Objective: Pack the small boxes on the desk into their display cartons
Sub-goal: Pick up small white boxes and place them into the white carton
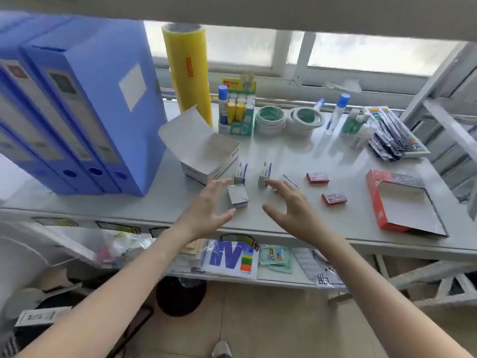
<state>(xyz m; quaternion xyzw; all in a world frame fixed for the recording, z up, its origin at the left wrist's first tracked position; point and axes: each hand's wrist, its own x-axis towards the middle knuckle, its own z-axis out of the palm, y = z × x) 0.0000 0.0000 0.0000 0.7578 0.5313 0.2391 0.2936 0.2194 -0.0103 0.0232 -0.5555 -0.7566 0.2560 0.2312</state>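
Three small white-and-blue boxes sit mid-desk: one lying flat (238, 197), one upright (241, 173), another upright (265, 174). Behind them stands a white display carton (206, 153) with its lid flipped up. Two small red boxes (317, 177) (334, 198) lie to the right, and a red display carton (382, 205) lies open at the far right. My left hand (209, 208) hovers open just left of the flat box. My right hand (289, 202) hovers open, fingers near the right upright box. Neither hand holds anything.
Blue file boxes (77, 107) stand at the left, with a yellow film roll (188, 71) behind the carton. Glue sticks (238, 107), tape rolls (269, 120), glue bottles (338, 112) and packets (389, 135) line the back. A lower shelf (232, 259) holds stationery.
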